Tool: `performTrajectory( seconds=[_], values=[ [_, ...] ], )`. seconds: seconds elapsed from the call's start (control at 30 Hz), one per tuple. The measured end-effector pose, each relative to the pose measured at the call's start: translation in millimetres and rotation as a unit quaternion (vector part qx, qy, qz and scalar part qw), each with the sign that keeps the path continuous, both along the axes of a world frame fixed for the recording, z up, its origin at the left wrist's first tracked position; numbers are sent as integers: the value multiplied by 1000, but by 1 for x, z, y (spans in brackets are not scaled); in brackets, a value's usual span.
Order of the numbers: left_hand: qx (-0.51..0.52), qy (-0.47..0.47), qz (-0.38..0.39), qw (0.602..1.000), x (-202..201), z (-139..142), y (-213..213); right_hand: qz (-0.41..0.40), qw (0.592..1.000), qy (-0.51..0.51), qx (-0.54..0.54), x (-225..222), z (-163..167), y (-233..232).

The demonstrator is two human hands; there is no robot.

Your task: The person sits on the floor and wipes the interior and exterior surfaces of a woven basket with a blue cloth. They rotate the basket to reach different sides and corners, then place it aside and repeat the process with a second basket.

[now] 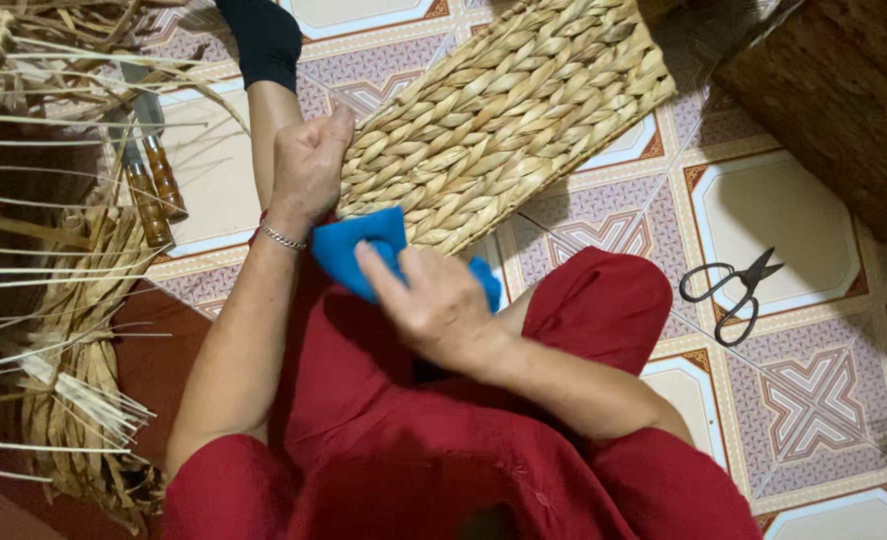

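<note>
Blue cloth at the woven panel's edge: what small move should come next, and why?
Probably slide the blue cloth up along the woven panel. The right hand presses the cloth at the panel's near edge, the left hand steadies that edge, and most of the weave lies beyond the cloth.

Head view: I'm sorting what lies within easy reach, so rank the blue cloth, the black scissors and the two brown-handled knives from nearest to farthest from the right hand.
1. Blue cloth: under the right hand, touching it.
2. Black scissors: on the tiled floor to its right.
3. Brown-handled knives: far left, beyond the left hand, beside the dry reeds.
</note>
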State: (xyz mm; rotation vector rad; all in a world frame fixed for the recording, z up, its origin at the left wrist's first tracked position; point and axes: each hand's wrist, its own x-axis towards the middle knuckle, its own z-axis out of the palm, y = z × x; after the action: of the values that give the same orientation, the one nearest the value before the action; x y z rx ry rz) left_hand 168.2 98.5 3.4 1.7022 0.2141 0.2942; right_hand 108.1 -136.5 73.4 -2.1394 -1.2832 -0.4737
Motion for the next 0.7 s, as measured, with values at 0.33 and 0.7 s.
performTrajectory(
  seconds=[0.33,0.7],
  values=[
    [61,-11,-26,998,-11,13,-21,-302,943,-140,-9,221,-32,-110],
    [7,28,-29,999,-3,24,-2,-185,968,-82,-150,84,-16,7]
  ],
)
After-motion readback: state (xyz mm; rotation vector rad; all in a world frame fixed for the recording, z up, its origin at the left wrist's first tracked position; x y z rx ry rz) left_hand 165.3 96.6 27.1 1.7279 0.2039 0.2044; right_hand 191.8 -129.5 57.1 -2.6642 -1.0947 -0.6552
